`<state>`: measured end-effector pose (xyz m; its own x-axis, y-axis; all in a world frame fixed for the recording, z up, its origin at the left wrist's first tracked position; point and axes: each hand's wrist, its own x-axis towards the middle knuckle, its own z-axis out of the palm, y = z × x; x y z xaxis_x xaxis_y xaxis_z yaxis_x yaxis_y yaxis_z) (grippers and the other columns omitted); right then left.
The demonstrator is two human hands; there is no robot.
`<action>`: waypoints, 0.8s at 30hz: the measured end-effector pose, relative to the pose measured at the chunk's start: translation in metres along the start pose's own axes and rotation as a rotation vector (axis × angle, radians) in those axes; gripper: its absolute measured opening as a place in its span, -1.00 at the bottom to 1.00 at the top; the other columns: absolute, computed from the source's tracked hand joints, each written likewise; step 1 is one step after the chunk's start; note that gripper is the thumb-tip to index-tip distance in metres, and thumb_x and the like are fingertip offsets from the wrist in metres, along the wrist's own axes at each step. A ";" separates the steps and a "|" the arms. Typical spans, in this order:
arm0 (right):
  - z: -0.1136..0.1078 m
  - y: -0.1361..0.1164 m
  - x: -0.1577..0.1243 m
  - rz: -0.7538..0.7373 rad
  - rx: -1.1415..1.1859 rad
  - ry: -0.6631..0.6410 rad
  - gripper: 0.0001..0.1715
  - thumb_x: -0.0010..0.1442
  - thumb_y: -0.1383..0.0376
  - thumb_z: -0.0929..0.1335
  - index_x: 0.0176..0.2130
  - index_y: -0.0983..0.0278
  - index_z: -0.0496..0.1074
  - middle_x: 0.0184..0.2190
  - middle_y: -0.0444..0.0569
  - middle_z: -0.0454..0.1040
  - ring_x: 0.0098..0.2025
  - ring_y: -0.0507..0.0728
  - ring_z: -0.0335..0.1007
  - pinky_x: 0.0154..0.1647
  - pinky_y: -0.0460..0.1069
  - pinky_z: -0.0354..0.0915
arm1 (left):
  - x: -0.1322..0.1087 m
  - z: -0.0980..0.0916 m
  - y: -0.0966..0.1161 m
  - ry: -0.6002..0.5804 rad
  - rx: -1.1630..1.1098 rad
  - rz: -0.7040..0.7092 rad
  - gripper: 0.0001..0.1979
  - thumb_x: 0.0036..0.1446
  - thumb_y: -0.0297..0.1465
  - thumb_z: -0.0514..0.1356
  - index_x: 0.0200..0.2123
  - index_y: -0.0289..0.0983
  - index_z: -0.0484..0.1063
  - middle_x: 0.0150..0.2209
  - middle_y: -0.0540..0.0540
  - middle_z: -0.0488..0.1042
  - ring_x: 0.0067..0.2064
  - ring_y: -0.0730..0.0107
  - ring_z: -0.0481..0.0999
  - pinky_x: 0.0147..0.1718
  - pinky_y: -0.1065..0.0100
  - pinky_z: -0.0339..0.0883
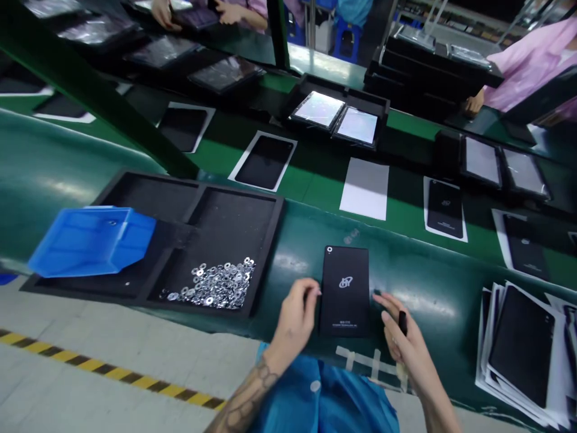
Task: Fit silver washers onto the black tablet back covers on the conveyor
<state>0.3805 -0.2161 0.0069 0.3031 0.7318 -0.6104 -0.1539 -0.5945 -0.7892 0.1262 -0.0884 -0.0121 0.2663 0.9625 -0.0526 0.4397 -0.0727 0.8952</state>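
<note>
1. On the green conveyor belt (424,270), black phone panel (345,291) lies flat between your hands.
2. Your left hand (295,316) curls at its edge, grip unclear; your right hand (408,337) pinches a small black stick (402,323).
3. Further left: black foam tray (234,216), silver washers (210,285), blue plastic bin (92,240).

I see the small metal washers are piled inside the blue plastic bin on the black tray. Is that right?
No: the metal washers lie in a compartment of the black tray, beside the blue plastic bin, not inside it, as the head view shows.

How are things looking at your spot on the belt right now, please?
Left hand at black phone edge. Right hand holding small black stick. Washers in black tray, left of phone.
</note>
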 end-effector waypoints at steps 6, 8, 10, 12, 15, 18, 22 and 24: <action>0.017 -0.007 0.023 0.133 0.026 -0.080 -0.25 0.15 -0.16 0.58 0.16 0.13 0.51 -0.51 -0.20 0.37 -0.66 -0.06 -0.06 -0.69 -0.09 -0.03 | 0.001 0.046 0.001 -0.119 -0.234 0.035 -0.70 0.58 -0.21 0.03 0.07 -0.14 0.54 -0.17 -0.15 0.57 -0.22 0.23 0.60 -0.16 0.19 0.49; 0.018 -0.025 0.043 0.051 -0.019 -0.054 -0.27 0.11 -0.16 0.60 0.10 0.17 0.52 -0.56 -0.26 0.28 -0.68 -0.06 -0.03 -0.72 -0.11 -0.04 | 0.013 0.036 0.000 -0.116 -0.311 -0.031 -0.69 0.57 -0.16 0.05 0.01 -0.17 0.53 -0.21 -0.10 0.55 -0.36 0.35 0.53 -0.31 0.28 0.43; 0.012 -0.058 0.068 -0.104 0.000 0.006 -0.22 0.09 -0.14 0.61 0.16 0.14 0.49 -0.51 -0.25 0.33 -0.67 -0.07 -0.01 -0.74 -0.11 -0.06 | 0.023 0.024 -0.005 -0.069 -0.364 -0.089 -0.66 0.56 -0.10 0.09 0.00 -0.19 0.52 -0.23 -0.08 0.54 -0.43 0.42 0.46 -0.40 0.33 0.37; 0.004 -0.102 0.099 -0.254 0.049 0.033 -0.16 0.09 -0.09 0.63 0.23 0.11 0.45 -0.51 -0.28 0.31 -0.67 -0.08 -0.06 -0.75 -0.11 -0.10 | 0.025 0.015 -0.011 -0.044 -0.393 -0.109 -0.65 0.53 -0.06 0.13 0.00 -0.20 0.51 -0.21 -0.08 0.54 -0.44 0.44 0.46 -0.42 0.34 0.37; -0.010 -0.168 0.148 -0.367 0.062 -0.005 -0.13 0.06 0.01 0.66 0.26 0.14 0.45 -0.57 -0.39 0.11 -0.66 -0.10 -0.17 -0.72 -0.13 -0.19 | 0.017 0.009 -0.022 -0.083 -0.381 -0.084 -0.65 0.53 -0.06 0.13 0.00 -0.21 0.50 -0.16 -0.12 0.57 -0.43 0.43 0.52 -0.36 0.31 0.46; -0.022 -0.200 0.186 -0.414 -0.015 0.104 -0.16 0.07 0.07 0.64 0.24 0.23 0.45 -0.56 -0.39 0.14 -0.64 -0.08 -0.10 -0.68 -0.12 -0.10 | 0.006 0.005 -0.034 -0.086 -0.291 -0.031 -0.64 0.52 -0.06 0.12 0.01 -0.22 0.49 -0.08 -0.16 0.57 -0.43 0.43 0.56 -0.25 0.25 0.57; -0.054 -0.171 0.198 -0.558 -0.287 0.395 -0.42 0.23 0.10 0.52 0.14 0.30 0.50 -0.31 -0.15 0.55 -0.40 0.02 0.37 -0.31 -0.05 0.39 | 0.006 0.001 -0.045 -0.036 -0.156 0.056 -0.66 0.46 -0.07 0.19 0.00 -0.22 0.52 0.01 -0.19 0.55 -0.37 0.37 0.61 -0.17 0.18 0.63; -0.087 -0.137 0.174 -0.654 -0.411 0.505 -0.53 0.28 0.08 0.46 0.07 0.29 0.54 -0.15 -0.04 0.64 -0.16 0.11 0.53 0.00 0.04 0.45 | 0.008 0.000 -0.045 -0.026 -0.124 0.084 -0.67 0.44 -0.06 0.21 -0.06 -0.21 0.54 -0.01 -0.19 0.56 -0.34 0.33 0.62 -0.23 0.21 0.63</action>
<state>0.5361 -0.0362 0.0144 0.6011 0.7890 0.1271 0.5097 -0.2560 -0.8214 0.1088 -0.0772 -0.0531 0.3201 0.9473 0.0145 0.3063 -0.1180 0.9446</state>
